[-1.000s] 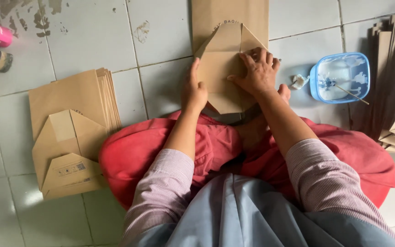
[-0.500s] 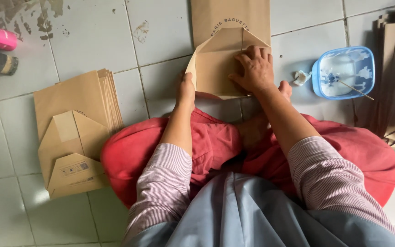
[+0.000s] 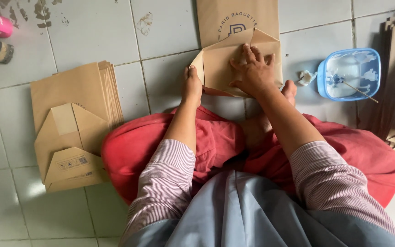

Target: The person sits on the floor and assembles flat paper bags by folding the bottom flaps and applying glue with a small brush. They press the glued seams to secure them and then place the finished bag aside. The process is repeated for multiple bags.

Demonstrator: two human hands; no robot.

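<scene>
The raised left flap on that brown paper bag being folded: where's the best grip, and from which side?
Grip the brown paper bag by the free left corner of its raised flap, coming from the left. That edge stands lifted off the tiled floor beside the left hand, while the right hand pins the middle flat.

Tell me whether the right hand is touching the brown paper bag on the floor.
Touching. The head view shows the right hand pressed flat, fingers spread, on the folded end of the brown paper bag, with no gap between palm and paper.

folded bag (image 3: 238, 64) lies ahead between the bag stack (image 3: 74, 123) at left and tub (image 3: 350, 73) at right.
</scene>
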